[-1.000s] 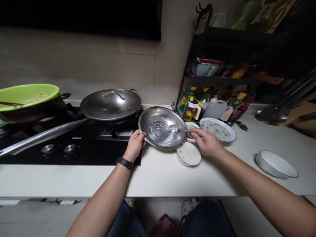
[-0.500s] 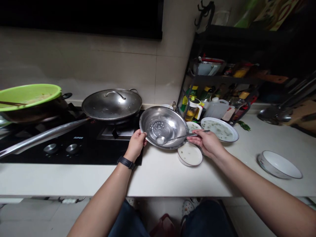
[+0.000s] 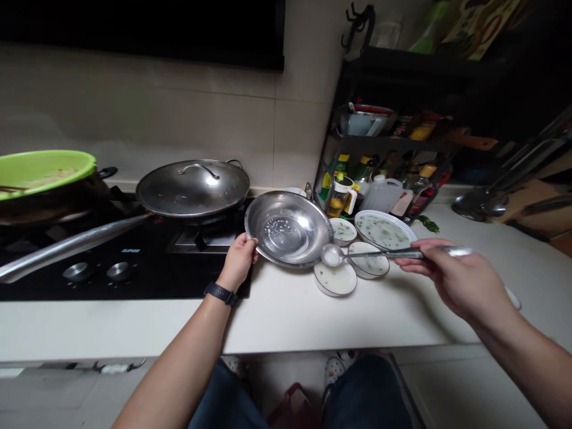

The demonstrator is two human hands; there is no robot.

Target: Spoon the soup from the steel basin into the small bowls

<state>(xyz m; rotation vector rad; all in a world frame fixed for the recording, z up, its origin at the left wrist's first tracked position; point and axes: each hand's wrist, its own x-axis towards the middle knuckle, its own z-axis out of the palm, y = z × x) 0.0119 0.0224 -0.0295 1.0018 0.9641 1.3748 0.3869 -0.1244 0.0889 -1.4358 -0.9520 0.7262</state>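
Left hand [image 3: 238, 261] holds a steel basin [image 3: 288, 229], right hand [image 3: 469, 286] a spoon [image 3: 333, 255].

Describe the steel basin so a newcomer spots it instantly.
Find the black hob and the white counter to its right. At their junction, the left hand holds a wide stainless steel basin tilted up, the one metal bowl among white dishes.

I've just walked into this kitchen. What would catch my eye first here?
The big steel bowl stands out, tilted at the counter's edge beside the cooktop, its rim held by the left hand. The right hand holds a long metal spoon above small white dishes. Far left, a bright green basin sits on a dark pot.
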